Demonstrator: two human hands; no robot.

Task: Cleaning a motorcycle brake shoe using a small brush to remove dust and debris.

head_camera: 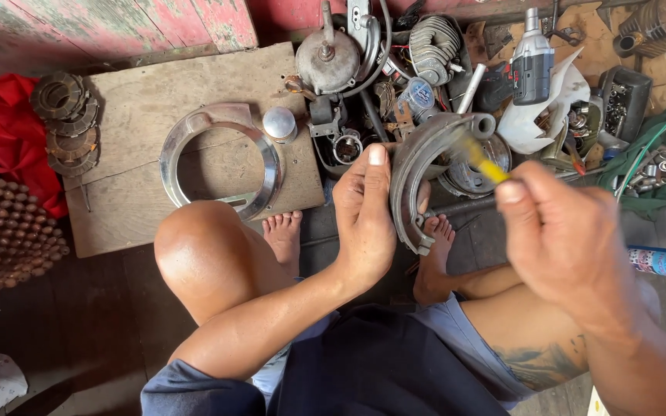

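The left hand (pixel 364 212) is clamped on a curved brake shoe (pixel 425 166). The right hand (pixel 568 231) is pinched on a yellow-handled tool (pixel 487 166), working its top end; steady small strokes look needed.

Tight up top, roomier on the left

Parts pile (pixel 425 69) and cordless drill (pixel 532 62) crowd everything past the hands; bare wooden board (pixel 140 100) is passable, though the chrome ring (pixel 194 131) and clutch plates (pixel 67 123) sit on it.
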